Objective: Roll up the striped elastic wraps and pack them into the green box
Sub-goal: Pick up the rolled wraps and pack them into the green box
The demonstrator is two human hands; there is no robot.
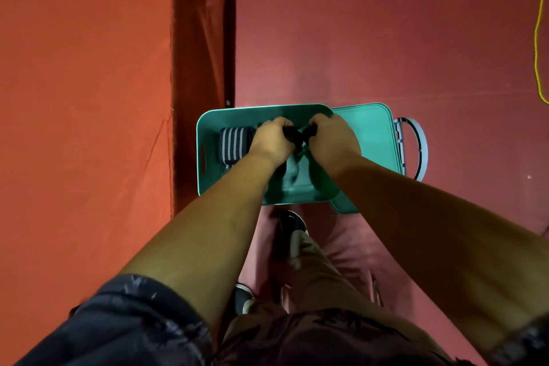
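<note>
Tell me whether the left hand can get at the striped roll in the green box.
Probably yes: the left hand is right beside the striped roll in the open green box, with nothing over it. Its fingers must first release the dark wrap they grip.

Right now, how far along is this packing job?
Done: rolled striped wraps already sit in the green box, at its left end. In hand: the left hand and right hand both grip a dark wrap over the box. Left: settling that one in; the lid lies off to the side. No other loose wraps show.
</note>
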